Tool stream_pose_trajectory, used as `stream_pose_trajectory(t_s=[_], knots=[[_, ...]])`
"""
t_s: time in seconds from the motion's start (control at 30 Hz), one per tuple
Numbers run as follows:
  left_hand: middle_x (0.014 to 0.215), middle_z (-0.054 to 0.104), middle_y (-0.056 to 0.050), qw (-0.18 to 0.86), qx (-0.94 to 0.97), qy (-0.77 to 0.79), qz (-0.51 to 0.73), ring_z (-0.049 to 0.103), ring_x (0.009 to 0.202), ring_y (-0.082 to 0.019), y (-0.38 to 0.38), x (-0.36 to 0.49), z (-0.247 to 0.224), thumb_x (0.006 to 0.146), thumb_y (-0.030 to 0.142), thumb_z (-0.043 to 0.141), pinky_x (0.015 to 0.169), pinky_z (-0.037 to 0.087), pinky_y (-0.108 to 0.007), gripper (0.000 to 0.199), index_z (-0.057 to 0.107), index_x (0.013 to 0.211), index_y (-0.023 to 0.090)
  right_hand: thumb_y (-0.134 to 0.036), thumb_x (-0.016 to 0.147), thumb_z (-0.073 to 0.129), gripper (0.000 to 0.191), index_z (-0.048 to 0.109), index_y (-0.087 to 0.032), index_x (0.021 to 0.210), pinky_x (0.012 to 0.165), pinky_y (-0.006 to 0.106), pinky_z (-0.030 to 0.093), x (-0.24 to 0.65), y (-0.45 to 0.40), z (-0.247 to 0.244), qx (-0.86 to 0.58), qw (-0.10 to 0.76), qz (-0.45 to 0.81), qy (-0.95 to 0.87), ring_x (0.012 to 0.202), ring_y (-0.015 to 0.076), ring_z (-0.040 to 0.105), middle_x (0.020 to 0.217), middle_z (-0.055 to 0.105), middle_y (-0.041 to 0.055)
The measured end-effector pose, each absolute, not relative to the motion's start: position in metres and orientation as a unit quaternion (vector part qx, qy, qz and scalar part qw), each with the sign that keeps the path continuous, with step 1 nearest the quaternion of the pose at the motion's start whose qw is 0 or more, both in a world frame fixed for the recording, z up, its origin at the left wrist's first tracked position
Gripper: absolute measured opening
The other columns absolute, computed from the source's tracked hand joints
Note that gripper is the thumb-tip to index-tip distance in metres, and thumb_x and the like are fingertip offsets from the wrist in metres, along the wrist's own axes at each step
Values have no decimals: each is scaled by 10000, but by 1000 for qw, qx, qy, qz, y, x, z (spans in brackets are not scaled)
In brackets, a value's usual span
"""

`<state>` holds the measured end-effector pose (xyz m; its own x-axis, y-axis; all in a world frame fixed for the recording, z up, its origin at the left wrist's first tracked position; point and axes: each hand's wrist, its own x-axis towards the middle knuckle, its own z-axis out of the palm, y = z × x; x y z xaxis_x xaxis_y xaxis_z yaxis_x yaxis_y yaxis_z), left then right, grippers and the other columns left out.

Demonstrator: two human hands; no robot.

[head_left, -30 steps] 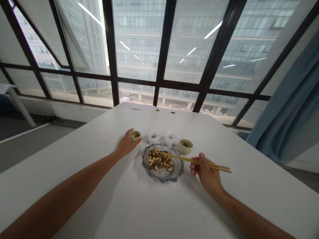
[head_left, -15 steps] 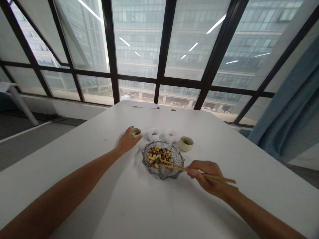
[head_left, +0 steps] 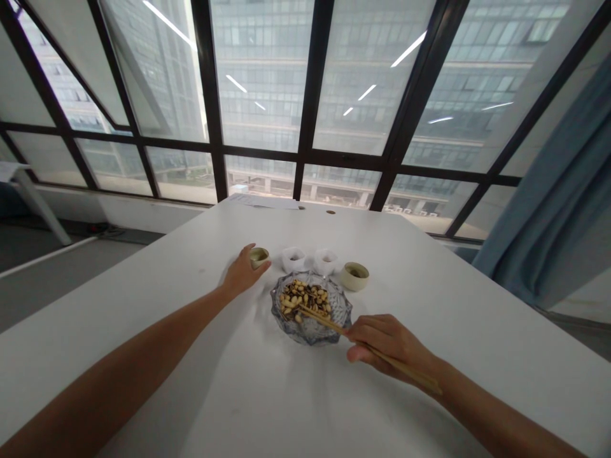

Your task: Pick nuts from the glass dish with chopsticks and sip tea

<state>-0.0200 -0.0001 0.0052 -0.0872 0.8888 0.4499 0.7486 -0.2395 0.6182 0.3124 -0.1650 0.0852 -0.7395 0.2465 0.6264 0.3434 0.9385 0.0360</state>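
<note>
Lower right, your right hand [head_left: 389,346] clamps chopsticks [head_left: 324,320]; tips now closer together among nuts [head_left: 296,294], likely pinching. Centre-left, your left hand [head_left: 240,273] clasps green cup [head_left: 259,259] between fingers.

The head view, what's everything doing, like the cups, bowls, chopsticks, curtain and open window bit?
Left cup: upright, left hand around it
Chopsticks: in right hand, tips at the nuts
Glass bowl: upright, partly filled
White bowls: upright, contents unclear
Right cup: upright, contents unclear
Window bit: tilted open
Curtain: hanging
</note>
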Motion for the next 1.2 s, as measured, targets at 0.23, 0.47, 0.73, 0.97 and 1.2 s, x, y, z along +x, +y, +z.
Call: stream_pose_trajectory(t_s=[0.23, 0.47, 0.73, 0.97, 1.2], knots=[[1371, 624, -137, 80, 670, 608, 418, 645, 1194, -268, 0, -20, 5, 834, 548, 676, 1036, 499, -426, 697, 428, 1398, 222, -419, 1041, 487, 297, 658, -188, 964, 520, 257, 467, 313, -166, 85, -167, 318, -44, -932, 549, 146, 615, 683, 691, 49], [1355, 636, -131, 80, 669, 610, 417, 645, 1191, -265, 0, -19, 6, 837, 539, 680, 1026, 502, -418, 693, 428, 1398, 220, -438, 1035, 491, 322, 684, -187, 972, 534, 254, 478, 313, -165, 80, -177, 302, -23, -936, 559, 148, 614, 690, 689, 54], [1362, 627, -142, 81, 668, 613, 414, 639, 1199, -273, -1, -18, 8, 839, 531, 676, 1037, 498, -422, 690, 431, 1399, 209, -422, 1049, 467, 336, 681, -189, 934, 520, 241, 471, 308, -167, 83, -176, 322, -7, -930, 543, 137, 611, 685, 700, 50], [1363, 629, -144, 78, 669, 610, 417, 647, 1186, -278, -2, -18, 7, 835, 519, 690, 1026, 503, -439, 689, 432, 1395, 211, -450, 1017, 509, 398, 712, -221, 763, 485, 234, 500, 315, -165, 77, -308, 416, 78, -852, 484, 142, 653, 579, 699, 21], [1361, 630, -140, 80, 671, 612, 412, 646, 1188, -287, -2, -19, 9, 837, 527, 683, 1020, 505, -444, 689, 435, 1399, 216, -718, 806, 664, 561, 672, -168, 698, 325, 265, 444, 315, -143, 61, -438, 624, 315, -565, 352, 154, 563, 493, 636, 37]])
